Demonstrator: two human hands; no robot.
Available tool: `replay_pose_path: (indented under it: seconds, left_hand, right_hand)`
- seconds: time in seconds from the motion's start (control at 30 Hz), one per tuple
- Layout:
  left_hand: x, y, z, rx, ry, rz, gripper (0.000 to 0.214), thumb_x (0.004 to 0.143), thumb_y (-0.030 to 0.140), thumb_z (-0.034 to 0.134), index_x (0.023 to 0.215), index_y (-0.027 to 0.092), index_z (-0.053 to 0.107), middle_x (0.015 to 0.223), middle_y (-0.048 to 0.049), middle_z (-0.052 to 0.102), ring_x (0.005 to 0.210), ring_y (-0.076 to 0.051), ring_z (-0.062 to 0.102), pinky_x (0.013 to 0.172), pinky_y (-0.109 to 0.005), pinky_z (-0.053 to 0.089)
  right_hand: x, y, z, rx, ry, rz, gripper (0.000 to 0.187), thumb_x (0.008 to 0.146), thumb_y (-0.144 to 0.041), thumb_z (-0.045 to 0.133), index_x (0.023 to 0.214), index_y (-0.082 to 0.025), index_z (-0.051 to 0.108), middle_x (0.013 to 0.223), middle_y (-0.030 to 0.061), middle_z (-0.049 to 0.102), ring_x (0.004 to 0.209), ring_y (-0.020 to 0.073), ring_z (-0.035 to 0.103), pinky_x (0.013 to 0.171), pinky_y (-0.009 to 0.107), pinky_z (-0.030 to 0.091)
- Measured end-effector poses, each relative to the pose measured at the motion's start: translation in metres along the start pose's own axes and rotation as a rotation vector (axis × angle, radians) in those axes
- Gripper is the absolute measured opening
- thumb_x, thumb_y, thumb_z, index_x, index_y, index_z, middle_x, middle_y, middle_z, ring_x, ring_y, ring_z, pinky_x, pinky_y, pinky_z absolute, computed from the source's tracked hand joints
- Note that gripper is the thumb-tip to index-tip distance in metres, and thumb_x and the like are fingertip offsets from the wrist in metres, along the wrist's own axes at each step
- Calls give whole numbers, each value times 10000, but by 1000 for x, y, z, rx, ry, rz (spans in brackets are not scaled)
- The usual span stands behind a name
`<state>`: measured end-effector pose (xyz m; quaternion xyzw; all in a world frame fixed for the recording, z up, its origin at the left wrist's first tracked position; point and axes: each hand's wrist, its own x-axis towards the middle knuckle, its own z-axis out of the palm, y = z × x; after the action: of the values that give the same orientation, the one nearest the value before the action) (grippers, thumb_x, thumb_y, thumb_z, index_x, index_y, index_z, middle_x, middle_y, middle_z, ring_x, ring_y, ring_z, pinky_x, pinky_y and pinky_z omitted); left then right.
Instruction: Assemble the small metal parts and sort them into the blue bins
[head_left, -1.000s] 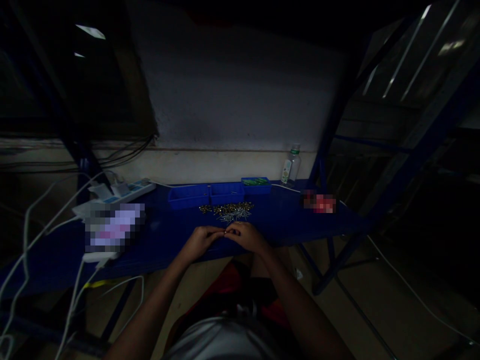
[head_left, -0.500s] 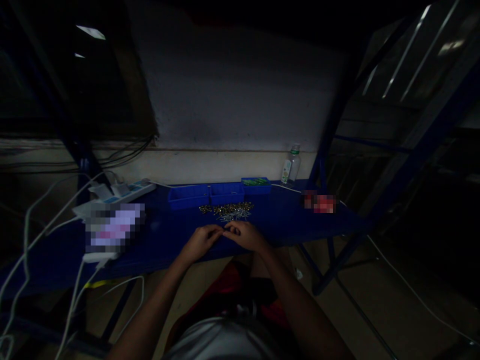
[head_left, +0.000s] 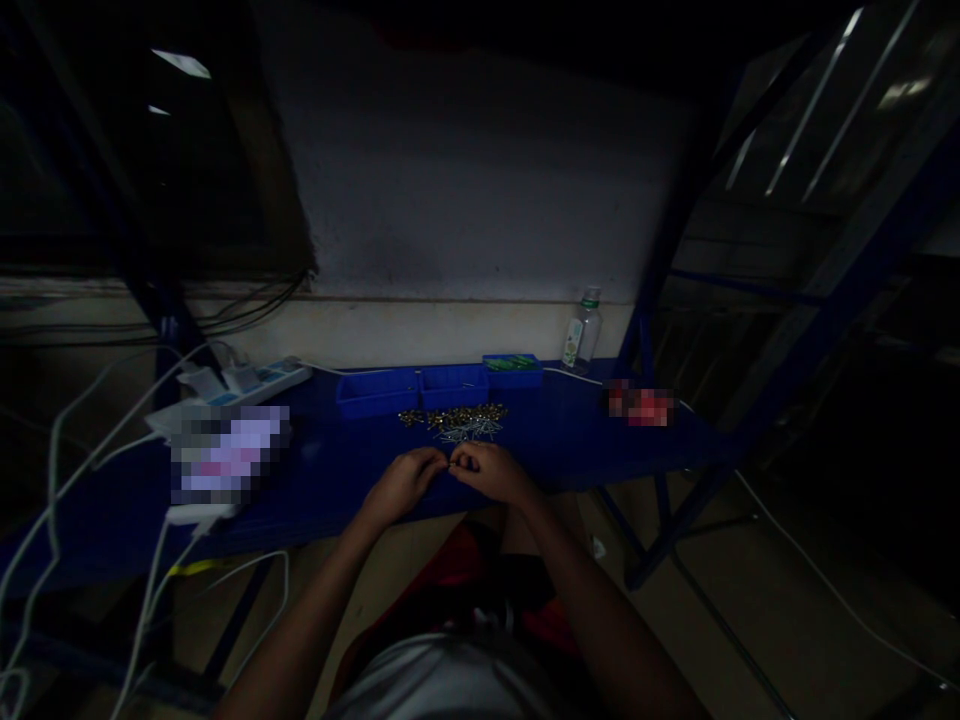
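Observation:
My left hand (head_left: 406, 484) and my right hand (head_left: 489, 470) meet fingertip to fingertip above the front of the blue table (head_left: 322, 470). Both are closed in a pinch. A tiny light spot shows between the fingertips, too small and dark to name. Just beyond the hands lies a loose pile of thin silvery pins (head_left: 471, 430), perhaps screws or nails. Behind it, small brass-coloured metal pieces (head_left: 466, 414) are heaped in a row, with a smaller cluster at its left end.
Two blue bins (head_left: 379, 392) stand behind the piles, beside a blue box of green items (head_left: 513, 368). A clear bottle (head_left: 583, 332) stands back right. Left are a power strip (head_left: 274, 376), white cables (head_left: 52, 480) and a blurred-out device (head_left: 229, 455); right, a blurred-out red thing (head_left: 649, 406).
Both hands stay in nearly the same place. The fingertips have shifted slightly, and a small light spot now shows between them. The piles look unchanged.

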<state>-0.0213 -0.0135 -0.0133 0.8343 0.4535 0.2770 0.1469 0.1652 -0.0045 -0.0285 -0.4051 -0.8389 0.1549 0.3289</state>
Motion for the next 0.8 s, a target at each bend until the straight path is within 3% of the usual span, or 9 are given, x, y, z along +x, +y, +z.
replay_pose_path:
  seconds: [0.17,0.47,0.8]
  left_hand:
    - [0,0,0,-10,-7,6,277,871,340,377,836,185,604,854,-41,660,788,-174,600,688,-230,412]
    - [1,-4,3,2,-20,-3,268,867,338,382,861,187,602,854,-40,652,795,-174,596,711,-237,411]
    - [1,-3,2,-10,-31,6,248,863,320,381,845,194,593,838,-42,642,782,-178,590,711,-245,414]
  right_hand:
    - [0,2,0,8,-24,-36,257,797,-355,562,1021,-230,580,776,-21,572,691,93,503,633,199,345]
    - [-1,-1,0,-52,0,-21,165,832,-335,508,904,-218,599,786,-15,564,700,90,499,633,199,333]
    - [-1,-3,0,-48,11,12,107,777,-254,535,869,-223,578,777,-25,563,704,102,512,642,203,345]
